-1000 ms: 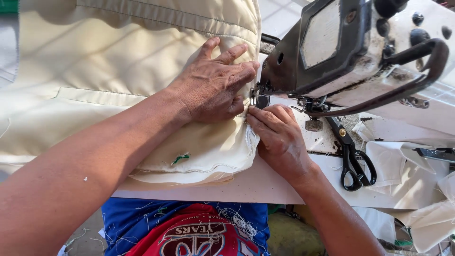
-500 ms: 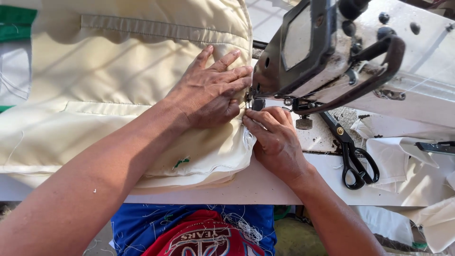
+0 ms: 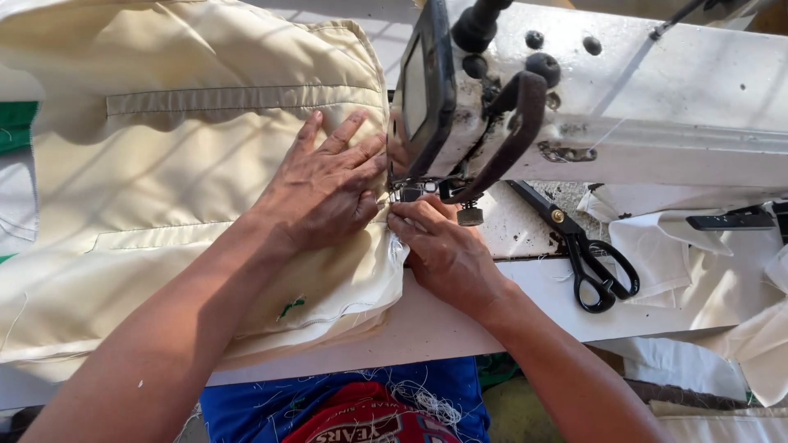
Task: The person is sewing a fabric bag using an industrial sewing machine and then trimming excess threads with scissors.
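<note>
A cream fabric garment (image 3: 189, 189) is being spread across the left and centre of the frame, its right edge being fed under the presser foot (image 3: 410, 190) of a white sewing machine (image 3: 624, 98) that is filling the upper right. The left hand (image 3: 324, 193) is being pressed flat on the cloth at the centre, fingers spread wide and holding nothing — only bearing down. The right hand (image 3: 443, 246), just right of centre, is being kept with its fingers drawn narrow, the tips pinching the fabric edge right before the foot.

For the step to be done well, the seam edge is probably best being kept straight and flush by the pinching fingertips, while the bulk of the garment is being steadied by the flat palm so no fold is being dragged under the needle; the fingertips are being held very near the foot, so a little clearance is likely being called for.

Black scissors (image 3: 587, 254) are lying on the white table (image 3: 460, 320) at the right, apart from both hands, with white cloth pieces (image 3: 698, 254) beside them. No packages or signs are being shown — only a small green mark (image 3: 290, 308) on the cream cloth at lower centre.
</note>
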